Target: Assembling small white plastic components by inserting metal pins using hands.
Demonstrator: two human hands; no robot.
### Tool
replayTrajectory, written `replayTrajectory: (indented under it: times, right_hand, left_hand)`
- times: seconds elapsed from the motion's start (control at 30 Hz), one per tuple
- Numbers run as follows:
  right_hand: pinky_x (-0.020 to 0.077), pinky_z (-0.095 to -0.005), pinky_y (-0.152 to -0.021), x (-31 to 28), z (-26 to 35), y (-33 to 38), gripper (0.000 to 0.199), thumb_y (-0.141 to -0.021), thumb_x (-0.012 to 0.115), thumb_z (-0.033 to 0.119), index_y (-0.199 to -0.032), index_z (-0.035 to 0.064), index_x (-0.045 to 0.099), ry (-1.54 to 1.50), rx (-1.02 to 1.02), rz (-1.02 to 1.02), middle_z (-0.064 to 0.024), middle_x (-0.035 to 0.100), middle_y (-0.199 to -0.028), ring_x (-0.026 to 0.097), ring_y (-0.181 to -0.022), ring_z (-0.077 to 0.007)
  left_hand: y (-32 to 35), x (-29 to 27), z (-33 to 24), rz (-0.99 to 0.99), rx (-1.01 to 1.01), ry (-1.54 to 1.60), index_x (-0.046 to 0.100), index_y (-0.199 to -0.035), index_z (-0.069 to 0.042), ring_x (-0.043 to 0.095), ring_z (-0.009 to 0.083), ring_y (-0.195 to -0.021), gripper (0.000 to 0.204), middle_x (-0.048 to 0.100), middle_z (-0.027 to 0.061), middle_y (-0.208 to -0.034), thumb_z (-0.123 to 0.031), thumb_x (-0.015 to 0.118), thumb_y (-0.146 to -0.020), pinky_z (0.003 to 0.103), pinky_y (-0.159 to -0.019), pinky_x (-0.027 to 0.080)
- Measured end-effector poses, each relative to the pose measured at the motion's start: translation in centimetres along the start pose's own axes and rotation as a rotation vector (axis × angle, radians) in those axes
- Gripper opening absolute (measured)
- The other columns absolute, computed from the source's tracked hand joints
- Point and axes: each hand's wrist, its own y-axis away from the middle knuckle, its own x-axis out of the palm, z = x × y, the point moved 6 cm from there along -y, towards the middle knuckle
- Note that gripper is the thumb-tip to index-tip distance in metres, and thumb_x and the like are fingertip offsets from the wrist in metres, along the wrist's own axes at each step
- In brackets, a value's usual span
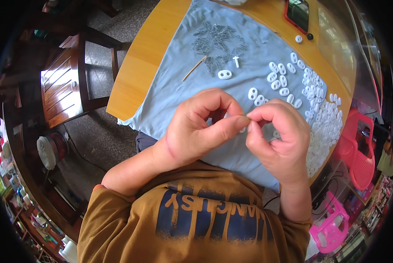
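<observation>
Left hand (pixel 207 120) and right hand (pixel 282 133) meet in narrow pinches, apparently at fine handiwork; I cannot tell what, if anything, they grip. Next likely calls for a steady touch. White two-holed pieces (pixel 327 125) heap at three o'clock on the table (pixel 137 65).

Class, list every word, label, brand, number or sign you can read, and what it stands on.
Brown cloth shirt with dark-blue print: large lettering, not copied here.
Small coloured items, left edge: too small and blurred to read.
White oval two-holed pieces: none readable.
</observation>
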Motion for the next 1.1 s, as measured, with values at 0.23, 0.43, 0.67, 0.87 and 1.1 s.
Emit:
replayTrajectory:
  times: [0.23, 0.43, 0.67, 0.87, 1.1]
  right_hand:
    - [0.0436, -0.0315, -0.052, -0.2, 0.0, 0.0, 0.019, -0.063, 0.064, -0.006, -0.074, 0.0058, 0.054, 0.036, -0.035, -0.047, -0.005, 0.055, -0.065, 0.055, -0.057, -0.0222]
    - [0.0435, -0.0305, -0.052, -0.3, 0.1, 1.0, 0.017, -0.064, 0.064, -0.006, -0.074, 0.0043, 0.055, -0.05, 0.037, -0.016, -0.0055, 0.055, -0.065, 0.056, -0.057, -0.0216]
    - [0.0432, -0.0268, -0.053, -0.8, -0.6, 3.9, 0.01, -0.07, 0.062, -0.005, -0.076, 0.0015, 0.057, -0.226, 0.232, 0.032, -0.0048, 0.057, -0.067, 0.056, -0.058, -0.0154]
    - [0.043, -0.0226, -0.057, 0.5, -1.8, 6.4, 0.005, -0.076, 0.061, -0.002, -0.08, -0.0008, 0.058, -0.515, 0.507, 0.061, -0.0018, 0.059, -0.071, 0.052, -0.063, -0.0074]
    - [0.0429, -0.0215, -0.058, 1.7, -1.5, 7.0, 0.003, -0.078, 0.061, 0.0, -0.08, -0.0009, 0.059, -0.678, 0.618, 0.113, -0.0013, 0.06, -0.071, 0.052, -0.065, -0.0056]
  left_hand:
    - [0.2, -0.3, 1.2, -0.017, -0.223, 0.203, 0.057, -0.085, -0.002, 0.046, 0.0033, -0.067, 0.01, 0.053, -0.0045, -0.076, -0.01, 0.063, -0.085, 0.019, -0.06, 0.038]
    - [-1.6, -1.0, -0.8, -0.185, 0.236, -0.7, 0.06, -0.079, -0.004, 0.055, 0.0189, -0.059, 0.009, 0.054, 0.0061, -0.069, -0.007, 0.068, -0.076, 0.029, -0.054, 0.045]
    - [-1.0, -1.1, -1.0, -0.233, 0.358, -0.817, 0.064, -0.083, -0.004, 0.056, 0.0272, -0.062, 0.008, 0.055, 0.009, -0.07, -0.003, 0.065, -0.074, 0.034, -0.054, 0.045]
    - [1.8, 0.4, -1.2, 0.142, 0.178, -0.377, 0.067, -0.091, -0.001, 0.056, 0.0192, -0.066, 0.015, 0.061, 0.0071, -0.074, -0.005, 0.067, -0.077, 0.029, -0.059, 0.043]
    - [2.8, 1.8, -0.5, 0.192, 0.095, -0.307, 0.066, -0.085, -0.003, 0.055, 0.0163, -0.065, 0.01, 0.061, 0.0062, -0.075, -0.004, 0.069, -0.075, 0.028, -0.056, 0.043]
